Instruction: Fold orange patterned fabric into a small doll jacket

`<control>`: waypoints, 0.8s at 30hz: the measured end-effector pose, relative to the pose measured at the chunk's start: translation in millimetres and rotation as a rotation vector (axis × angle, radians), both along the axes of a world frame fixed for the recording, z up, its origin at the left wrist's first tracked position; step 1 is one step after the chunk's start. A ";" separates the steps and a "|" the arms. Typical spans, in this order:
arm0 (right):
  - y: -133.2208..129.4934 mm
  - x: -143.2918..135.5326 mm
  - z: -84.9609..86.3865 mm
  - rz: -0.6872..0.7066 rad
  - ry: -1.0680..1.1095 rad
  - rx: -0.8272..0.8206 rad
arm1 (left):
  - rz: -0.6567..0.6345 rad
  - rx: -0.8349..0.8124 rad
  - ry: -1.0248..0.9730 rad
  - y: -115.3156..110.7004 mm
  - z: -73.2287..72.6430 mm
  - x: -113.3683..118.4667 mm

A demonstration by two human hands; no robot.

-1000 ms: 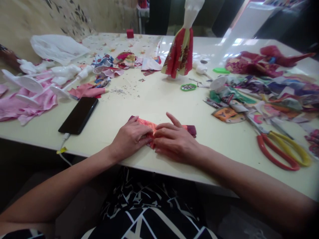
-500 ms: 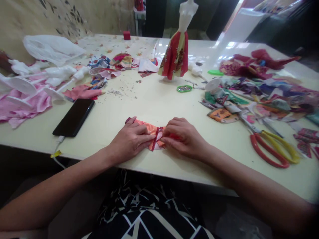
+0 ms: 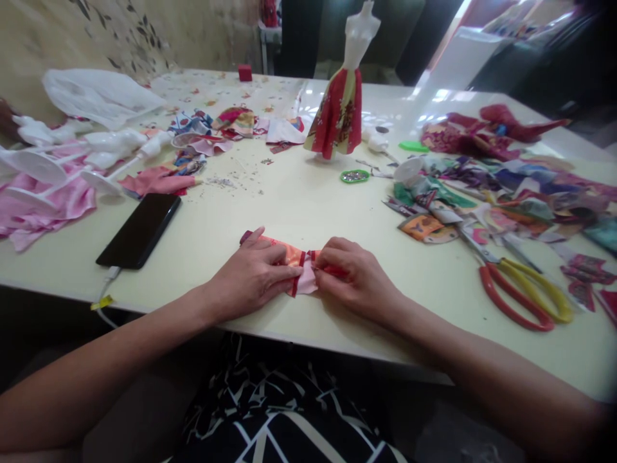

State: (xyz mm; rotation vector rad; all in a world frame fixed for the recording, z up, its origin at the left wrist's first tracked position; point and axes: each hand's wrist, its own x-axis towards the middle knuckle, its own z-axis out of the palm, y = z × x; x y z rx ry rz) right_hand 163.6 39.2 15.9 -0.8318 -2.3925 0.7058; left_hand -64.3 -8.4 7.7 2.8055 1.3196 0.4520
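Note:
A small piece of orange-and-red fabric [image 3: 289, 253] lies on the table's near edge, with its pale pink underside showing at the middle. Over its left part rests my left hand [image 3: 255, 276], fingers fairly straight and pressing the cloth flat. My right hand [image 3: 349, 270] pinches the right end between thumb and curled fingers, and much of that end is hidden behind them. Beyond both hands stands a miniature mannequin [image 3: 361, 35] in a red and yellow patterned skirt [image 3: 335, 116].
Scissors [image 3: 518, 296] with red and yellow handles lie at right beside heaped fabric scraps [image 3: 506, 186]. A black phone [image 3: 139, 230] on a cable is at left. White mannequins [image 3: 116, 145] lie on pink cloth [image 3: 53, 212]. A green dish [image 3: 355, 175] of sparkly bits sits near the mannequin.
My right hand has shifted the fabric's right end, and more of the pale pink underside shows between my hands. My left hand stays on the cloth. The whole view has shifted slightly.

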 end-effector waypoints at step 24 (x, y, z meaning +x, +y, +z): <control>35.1 9.3 -9.2 -0.052 -0.170 0.138 | 0.014 -0.090 -0.002 -11.5 8.5 1.2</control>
